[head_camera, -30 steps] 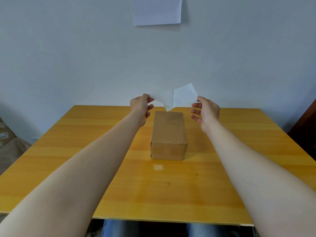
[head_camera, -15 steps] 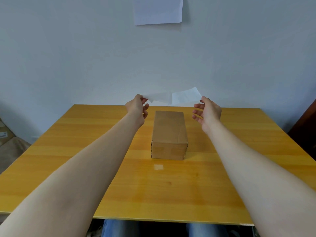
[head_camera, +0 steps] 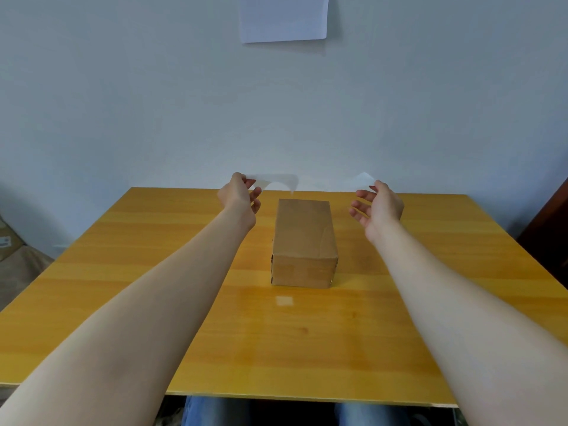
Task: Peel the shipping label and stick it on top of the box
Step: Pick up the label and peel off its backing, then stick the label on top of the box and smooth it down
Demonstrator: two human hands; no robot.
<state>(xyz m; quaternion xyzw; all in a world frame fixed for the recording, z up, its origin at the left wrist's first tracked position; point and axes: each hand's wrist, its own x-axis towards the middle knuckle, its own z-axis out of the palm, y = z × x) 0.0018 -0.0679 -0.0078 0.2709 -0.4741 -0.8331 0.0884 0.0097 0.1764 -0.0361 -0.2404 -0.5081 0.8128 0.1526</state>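
A brown cardboard box (head_camera: 304,238) stands lengthwise on the middle of the yellow wooden table (head_camera: 123,272). Both hands hover above the table's far edge, one on each side of the box's far end. My left hand (head_camera: 239,199) pinches a thin, translucent, curling sheet (head_camera: 278,179) that looks like the backing. My right hand (head_camera: 379,209) holds the corner of a whiter sheet (head_camera: 364,179), apparently the shipping label, at its thumb and forefinger, with the other fingers spread. A gap separates the two sheets. Nothing lies on the box's top.
A small pale patch (head_camera: 284,301) marks the table in front of the box. A white paper (head_camera: 282,18) hangs on the wall. Cardboard boxes (head_camera: 7,244) sit on the floor at left, and dark furniture (head_camera: 550,229) stands at right.
The two sheets, joined at the middle a second ago, have come fully apart. Both hands have moved outward, away from each other, and slightly up.
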